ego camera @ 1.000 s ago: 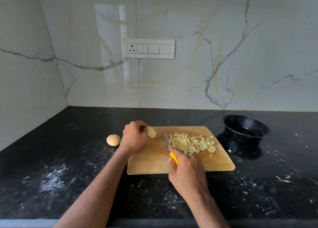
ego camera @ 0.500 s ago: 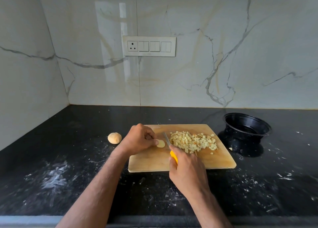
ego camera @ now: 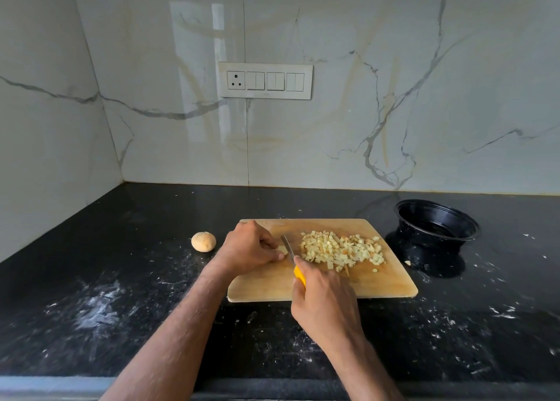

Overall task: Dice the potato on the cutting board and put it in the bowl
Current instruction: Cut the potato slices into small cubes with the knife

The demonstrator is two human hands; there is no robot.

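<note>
Mid-dicing: left hand (ego camera: 250,246) pinches the last potato slice (ego camera: 282,249), right hand (ego camera: 325,302) grips the knife (ego camera: 292,256), so next it's careful cuts near fingertips.

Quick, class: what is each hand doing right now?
Left hand: fingers curled, holding a potato piece on the cutting board.
Right hand: gripping the yellow-handled knife.

No readable text, label, brand, number or sign is to be seen. The switch plate (ego camera: 265,80) on the marble wall, at 12 o'clock from the cutting board (ego camera: 375,282), is unmarked, and no lettering can be made out on the black bowl (ego camera: 436,223).
</note>
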